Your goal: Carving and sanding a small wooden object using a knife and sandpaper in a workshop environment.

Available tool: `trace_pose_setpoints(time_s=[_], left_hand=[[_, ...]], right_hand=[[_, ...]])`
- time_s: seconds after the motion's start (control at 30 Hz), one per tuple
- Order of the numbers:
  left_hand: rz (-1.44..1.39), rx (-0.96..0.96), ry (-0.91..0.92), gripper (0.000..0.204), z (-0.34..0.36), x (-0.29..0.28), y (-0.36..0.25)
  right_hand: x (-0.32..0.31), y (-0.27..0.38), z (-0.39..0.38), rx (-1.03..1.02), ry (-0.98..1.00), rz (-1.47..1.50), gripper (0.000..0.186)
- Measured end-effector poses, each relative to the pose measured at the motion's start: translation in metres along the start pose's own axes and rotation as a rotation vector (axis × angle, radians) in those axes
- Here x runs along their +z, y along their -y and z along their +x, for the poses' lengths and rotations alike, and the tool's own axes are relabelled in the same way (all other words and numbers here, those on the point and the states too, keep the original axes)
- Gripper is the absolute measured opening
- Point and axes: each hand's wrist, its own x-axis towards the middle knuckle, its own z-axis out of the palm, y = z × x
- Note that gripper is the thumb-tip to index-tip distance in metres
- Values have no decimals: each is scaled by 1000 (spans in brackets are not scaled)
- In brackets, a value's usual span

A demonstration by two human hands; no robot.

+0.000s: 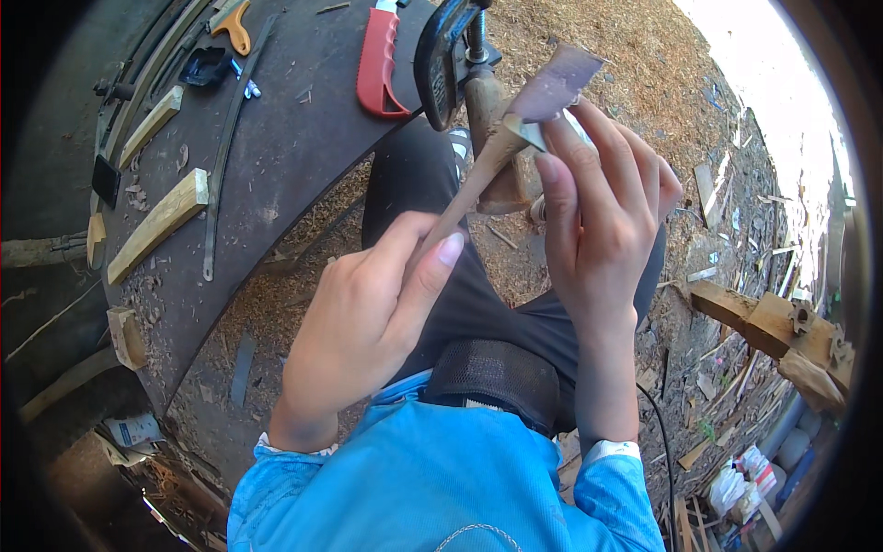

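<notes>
My left hand point(363, 308) is closed round the lower part of a slender carved wooden stick point(478, 175), its thumb lying along the wood. The stick slants up and to the right, widening toward its far end. There, my right hand point(602, 184) pinches a folded piece of purplish-brown sandpaper point(559, 81) between thumb and fingers. The sandpaper wraps against the stick's wide end, hiding the tip; a pale underside shows at the fold. Both hands are above my lap, near the table's right edge.
A dark table point(276, 138) stretches along the left. On it lie a red-handled saw point(379, 69), a long metal strip point(223, 166), cut wood pieces point(161, 221) and an orange-handled tool point(237, 29). A black clamp point(440, 69) grips its edge. Sawdust and wood scraps point(736, 327) cover the ground.
</notes>
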Motion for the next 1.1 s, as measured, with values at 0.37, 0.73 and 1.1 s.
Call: trace_pose_setpoints(time_s=[0.37,0.73,1.1], left_hand=[[-60,-37,63,27,2,4,5],[-26,348,-27,20,-1,41,-12],[101,422,81,19,12,83,-37]], right_hand=[[-10,-4,12,-112,141,-37,62],[-38,-33,-8,-135,-68,-2,78],[-62,-70,-44,-242,-21,-209,34]])
